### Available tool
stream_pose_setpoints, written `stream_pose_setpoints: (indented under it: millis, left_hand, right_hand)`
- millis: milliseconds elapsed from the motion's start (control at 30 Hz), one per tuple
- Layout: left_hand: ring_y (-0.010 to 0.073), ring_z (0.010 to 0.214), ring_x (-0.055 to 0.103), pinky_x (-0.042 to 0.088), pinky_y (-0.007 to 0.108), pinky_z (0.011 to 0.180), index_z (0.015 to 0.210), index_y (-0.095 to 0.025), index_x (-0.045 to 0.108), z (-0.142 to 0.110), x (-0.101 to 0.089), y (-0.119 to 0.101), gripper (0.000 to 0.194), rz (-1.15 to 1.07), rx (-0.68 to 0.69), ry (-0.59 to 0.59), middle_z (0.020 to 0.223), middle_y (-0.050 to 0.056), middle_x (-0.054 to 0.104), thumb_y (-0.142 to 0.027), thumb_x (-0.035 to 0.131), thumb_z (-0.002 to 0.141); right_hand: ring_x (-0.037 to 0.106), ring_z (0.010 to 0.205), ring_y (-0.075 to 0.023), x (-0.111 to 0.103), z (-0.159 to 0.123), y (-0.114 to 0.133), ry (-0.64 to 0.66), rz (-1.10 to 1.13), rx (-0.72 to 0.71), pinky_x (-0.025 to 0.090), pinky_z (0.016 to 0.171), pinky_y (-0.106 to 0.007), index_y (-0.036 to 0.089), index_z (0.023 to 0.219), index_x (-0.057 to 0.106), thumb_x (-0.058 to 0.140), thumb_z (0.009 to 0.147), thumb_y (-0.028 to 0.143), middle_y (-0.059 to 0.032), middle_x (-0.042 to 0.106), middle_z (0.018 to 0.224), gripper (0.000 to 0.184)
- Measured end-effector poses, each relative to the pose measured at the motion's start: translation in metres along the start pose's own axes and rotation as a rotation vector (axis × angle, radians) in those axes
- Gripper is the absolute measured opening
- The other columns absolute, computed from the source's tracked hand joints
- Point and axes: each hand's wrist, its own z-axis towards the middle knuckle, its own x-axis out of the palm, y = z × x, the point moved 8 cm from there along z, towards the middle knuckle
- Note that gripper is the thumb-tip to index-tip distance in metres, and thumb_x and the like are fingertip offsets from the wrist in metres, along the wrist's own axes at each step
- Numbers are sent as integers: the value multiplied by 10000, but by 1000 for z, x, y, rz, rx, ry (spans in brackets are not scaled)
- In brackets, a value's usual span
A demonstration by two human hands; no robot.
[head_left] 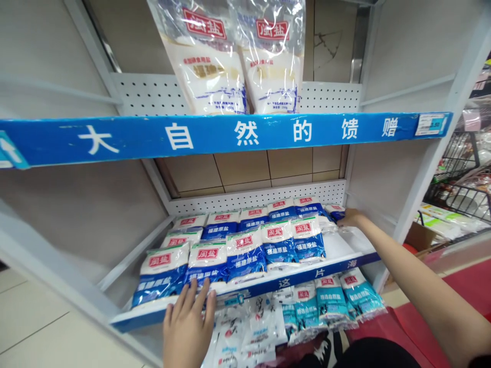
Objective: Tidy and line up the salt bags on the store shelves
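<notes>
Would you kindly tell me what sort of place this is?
Probably a shop, perhaps a supermarket: a price tag on the blue strip, rows of matching packets below, and black wire baskets at right.

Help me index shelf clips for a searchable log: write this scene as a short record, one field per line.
Left hand: fingers spread at the front edge of the lower shelf; contact with the packets there unclear
Right hand: at the end packet, back right of the same shelf; grip partly hidden
Lower shelf stock: blue-and-white packets in rows
Upper shelf: two clear-topped bags standing side by side
Below: white packets, with teal-and-white packets to their right
</notes>
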Motion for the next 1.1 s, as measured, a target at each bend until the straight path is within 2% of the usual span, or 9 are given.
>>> stream_pose_setpoints:
  millis: [100,233,400,533,667,767,867,967,1100]
  left_hand:
    - [276,1439,374,274,519,1190,1382,-198,593,-1,2,2,572,4,11,8,1498,104,479,-444,240,1005]
    - [271,1442,369,253,514,1201,1388,-204,586,-3,4,4,566,11,27,5,1498,106,480,-436,231,1013]
    - [273,1429,389,266,508,1194,1362,-195,610,-2,0,0,577,12,17,-15,1485,108,496,-429,215,1013]
    - [282,1414,411,283,515,1184,1342,-176,628,-2,-4,-3,603,22,-9,-32,1472,115,509,-428,193,1008]
    - [290,1417,407,290,526,1179,1343,-172,626,-1,-4,-4,610,26,1,-13,1472,121,507,-438,194,1005]
    - [287,1421,403,287,524,1183,1345,-172,625,-1,-4,-3,619,20,-2,-12,1473,123,506,-446,183,1007]
    - [274,1422,402,281,509,1190,1343,-178,624,-1,-4,-2,607,15,-6,-16,1466,122,515,-448,196,1007]
    - [282,1419,404,277,516,1190,1341,-178,627,-2,-4,-3,604,4,0,-18,1465,126,516,-445,205,1003]
    - [289,1409,417,280,521,1186,1335,-164,633,-2,-5,-4,631,-2,-11,-40,1462,129,517,-454,185,997]
  right_hand:
    - [674,984,-353,-3,-2,-11,5,-29,-9,536,755,-348,65,1138,695,830,640,248,-205,689,1091,547]
    - [659,1045,-348,-33,-25,-26,-160,-32,16,515,816,-358,92,1109,708,593,869,181,-209,677,1118,281]
    - [672,981,-394,-67,-103,-13,-496,-9,113,517,830,-441,90,1219,655,404,1013,357,-238,691,979,421]
    - [674,1041,-322,-24,-167,52,-510,14,-157,550,860,-416,144,1498,444,371,1024,250,-215,674,1149,491]
    - [220,1469,-369,13,-198,100,-292,89,-587,441,1072,-515,205,1461,512,597,945,436,-163,244,1584,572]
    - [341,1431,-326,-5,-186,83,-184,317,-645,371,1139,-500,214,1323,645,449,1000,556,-127,417,1512,510]
    - [560,1223,-358,-33,-148,30,-321,371,-329,443,1061,-511,117,1248,650,562,921,632,-181,619,1279,617]
    - [592,1128,-428,-14,-116,-2,-150,386,-98,475,993,-560,87,1111,671,802,669,679,-210,671,1141,750]
    - [680,989,-315,7,-98,8,86,972,-249,557,922,-445,141,1070,649,873,608,519,-128,709,1092,637]
